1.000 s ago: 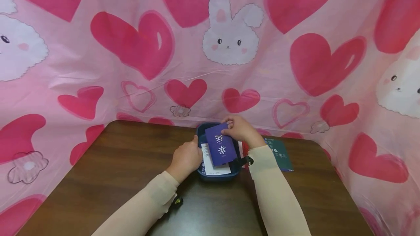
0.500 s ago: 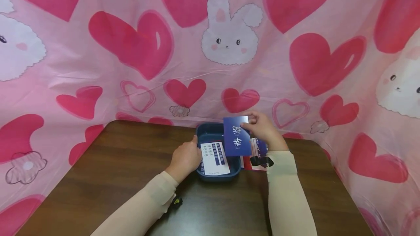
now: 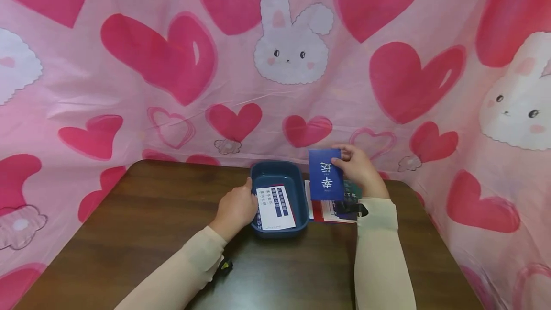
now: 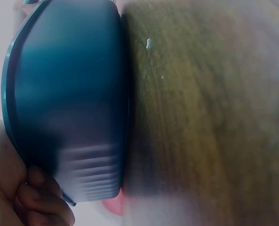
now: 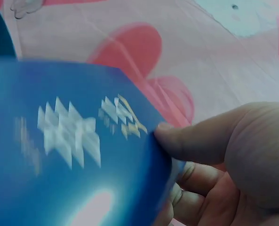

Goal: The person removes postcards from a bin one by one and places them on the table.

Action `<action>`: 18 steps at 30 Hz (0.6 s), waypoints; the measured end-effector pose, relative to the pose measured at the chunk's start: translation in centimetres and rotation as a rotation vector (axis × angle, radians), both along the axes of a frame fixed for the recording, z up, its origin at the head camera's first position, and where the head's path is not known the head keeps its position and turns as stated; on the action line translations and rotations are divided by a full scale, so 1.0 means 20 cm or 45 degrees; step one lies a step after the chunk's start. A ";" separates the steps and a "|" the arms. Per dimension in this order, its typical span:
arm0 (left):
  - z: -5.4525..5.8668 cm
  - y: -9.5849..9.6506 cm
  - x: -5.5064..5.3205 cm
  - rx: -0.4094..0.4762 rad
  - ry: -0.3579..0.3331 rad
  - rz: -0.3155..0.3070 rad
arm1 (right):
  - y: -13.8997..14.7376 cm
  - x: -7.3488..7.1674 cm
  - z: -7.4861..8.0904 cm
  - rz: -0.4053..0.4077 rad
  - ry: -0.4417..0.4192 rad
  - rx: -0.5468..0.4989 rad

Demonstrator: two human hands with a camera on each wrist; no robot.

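One blue card (image 3: pixel 320 190), held up just right of the bin (image 3: pixel 280 234), is pinched by its edge in the right hand (image 3: pixel 358 165), while the left hand (image 3: pixel 236 207) grips the bin's left rim. With so little caught, it could slip and knock the cards (image 3: pixel 317 211) right of the bin askew.

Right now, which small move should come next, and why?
Probably lower the blue card onto the loose cards beside the bin: the right hand pinches it over them, while the left hand holds the bin's side.
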State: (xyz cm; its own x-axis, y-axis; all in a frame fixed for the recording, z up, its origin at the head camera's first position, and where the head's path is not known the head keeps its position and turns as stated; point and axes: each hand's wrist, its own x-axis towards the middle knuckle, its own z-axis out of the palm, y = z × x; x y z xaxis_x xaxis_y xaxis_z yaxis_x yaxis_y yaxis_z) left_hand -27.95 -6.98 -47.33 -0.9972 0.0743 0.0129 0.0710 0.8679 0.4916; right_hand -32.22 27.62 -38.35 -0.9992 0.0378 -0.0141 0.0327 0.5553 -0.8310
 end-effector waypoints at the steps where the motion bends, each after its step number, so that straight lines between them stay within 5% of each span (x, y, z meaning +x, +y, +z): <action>1: 0.00 0.00 0.00 -0.005 0.003 0.001 | 0.01 0.00 0.00 -0.007 0.004 0.002; 18: 0.02 0.00 0.01 0.002 -0.016 -0.003 | 0.36 0.03 -0.12 -0.201 -0.152 0.184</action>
